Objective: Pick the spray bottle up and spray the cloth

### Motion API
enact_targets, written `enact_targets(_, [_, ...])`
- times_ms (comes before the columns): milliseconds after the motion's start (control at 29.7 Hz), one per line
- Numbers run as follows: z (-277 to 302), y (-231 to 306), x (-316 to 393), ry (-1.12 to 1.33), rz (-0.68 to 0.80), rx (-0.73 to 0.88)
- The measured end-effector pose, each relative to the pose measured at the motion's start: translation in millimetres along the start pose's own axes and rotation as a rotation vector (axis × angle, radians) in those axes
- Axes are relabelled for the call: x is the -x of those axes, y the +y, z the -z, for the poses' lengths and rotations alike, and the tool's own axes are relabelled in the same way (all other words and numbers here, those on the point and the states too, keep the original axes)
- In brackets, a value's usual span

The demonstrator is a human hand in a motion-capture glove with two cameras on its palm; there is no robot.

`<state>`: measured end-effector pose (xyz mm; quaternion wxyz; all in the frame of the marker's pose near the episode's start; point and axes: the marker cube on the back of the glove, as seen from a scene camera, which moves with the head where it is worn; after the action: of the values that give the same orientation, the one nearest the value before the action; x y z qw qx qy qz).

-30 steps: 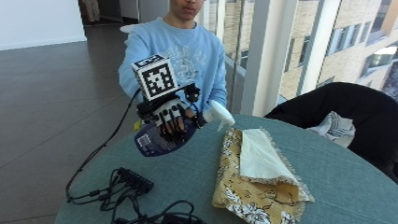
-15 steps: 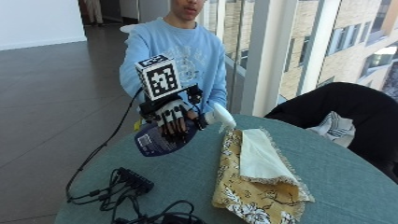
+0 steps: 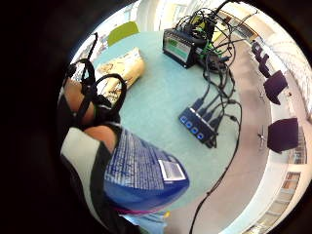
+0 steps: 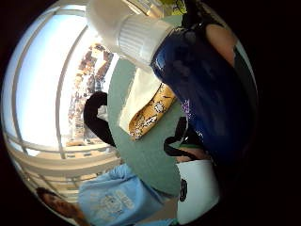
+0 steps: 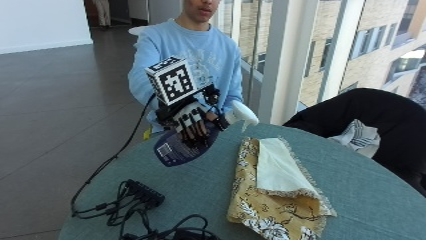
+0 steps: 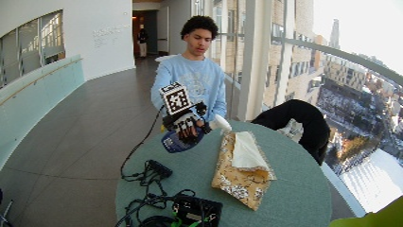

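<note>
My gloved right hand (image 5: 192, 122) is my grip, and its fingers are curled round the body of a dark blue spray bottle (image 5: 181, 145), holding it in the air above the near-left part of a round, grey-green surface (image 5: 373, 200). The bottle is tilted, its white spray head (image 5: 241, 114) uppermost and pointing towards the cloth (image 5: 276, 195). Compared with a second ago the bottle hangs in almost the same spot and at the same tilt, so little has changed: the lifting looks done, and I judge the spraying itself is the step in hand or about to begin. No mist is visible.

The cloth lies flat on the surface just beside the bottle, not touching it. It is folded, mustard yellow with a white floral print and a fringed edge, with a plain cream layer on top.

Also on the surface, nearer the camera, are a black multi-socket hub (image 5: 145, 193) with a tangle of black cables (image 5: 110, 210) and a dark box with a screen (image 6: 197, 210). A black garment (image 5: 373, 112) is draped over a chair at the far side. I sit in a pale blue sweatshirt beside tall windows overlooking city buildings; a grey floor and corridor stretch behind
</note>
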<state>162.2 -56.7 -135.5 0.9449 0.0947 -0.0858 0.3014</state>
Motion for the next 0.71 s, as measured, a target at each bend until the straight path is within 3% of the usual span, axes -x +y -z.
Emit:
enact_targets(135, [12.1, 25.8, -7.3, -0.118, 0.111, -0.021])
enact_targets(405, [10.6, 40.0, 64.6, -0.471, 0.272, -0.138])
enact_targets(708, [-15.0, 50.5, 152.5, -0.669, 0.404, -0.152])
